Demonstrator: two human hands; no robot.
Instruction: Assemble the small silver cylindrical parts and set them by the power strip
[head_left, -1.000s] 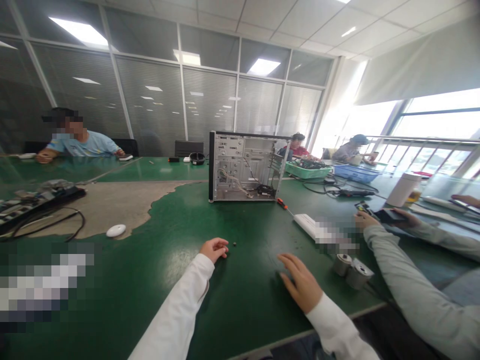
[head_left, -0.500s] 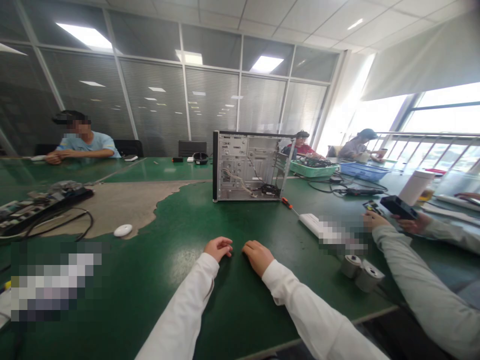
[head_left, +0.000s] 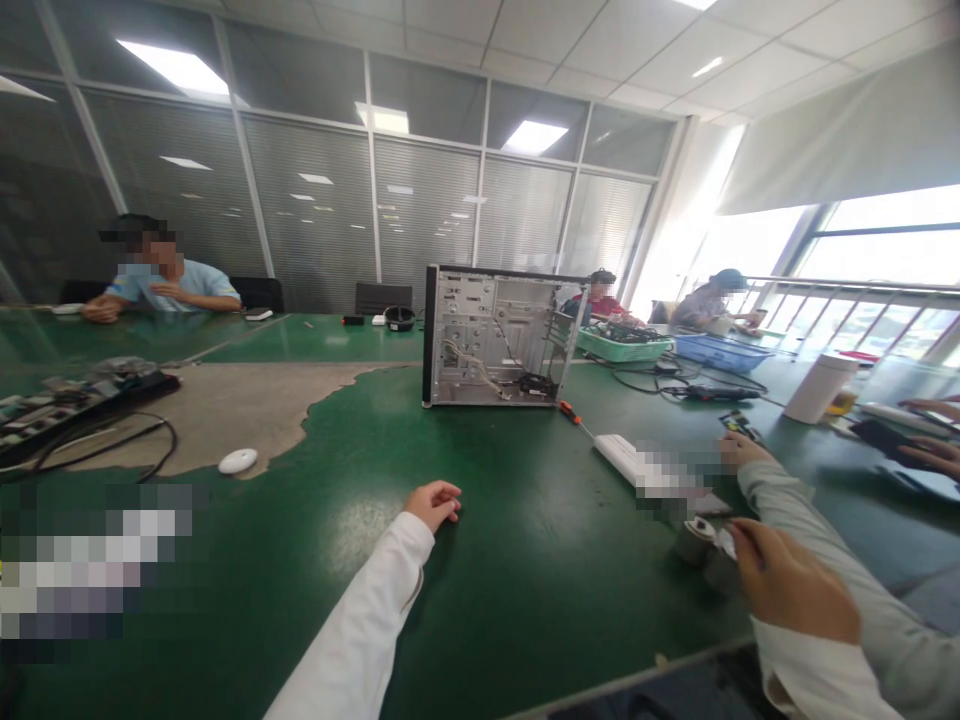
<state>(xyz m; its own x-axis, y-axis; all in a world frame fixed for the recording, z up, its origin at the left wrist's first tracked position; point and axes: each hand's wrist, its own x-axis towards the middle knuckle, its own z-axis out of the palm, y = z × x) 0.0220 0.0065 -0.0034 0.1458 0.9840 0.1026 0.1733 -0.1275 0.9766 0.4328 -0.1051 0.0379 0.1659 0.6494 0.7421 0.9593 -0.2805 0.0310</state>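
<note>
on the green table [head_left: 517,600], two grey cylinders [head_left: 694,546] by the right hand [head_left: 795,588]

two bare hands show, both in white sleeves [head_left: 360,612]. the right hand is at the nearer cylinder of the two, fingers bent downward and fingertips drawn close together. a pale patch shows at those tips — whether it is something pinched or part of the cylinder's top, i cannot tell. the pair stands upright, side by side, left of the palm; the nearer one is partly hidden behind the fingers, the other shows its round top.

the left hand [head_left: 433,506] is well apart from them, fingers half curled — the curl hides its palm, so i cannot tell whether it has hold of anything small.

one computer case [head_left: 501,335], its side open, stands beyond the left hand. one screwdriver [head_left: 569,411] lies just beside its lower right corner, one white box [head_left: 616,452] between that and the cylinders. farther back are one green basket [head_left: 622,349] and one blue basket [head_left: 724,357]. one white bottle [head_left: 820,388] stands at the right; one white oval thing [head_left: 238,461] lies at the left. a co-worker's hand [head_left: 741,453] holds one small board [head_left: 741,427].
</note>
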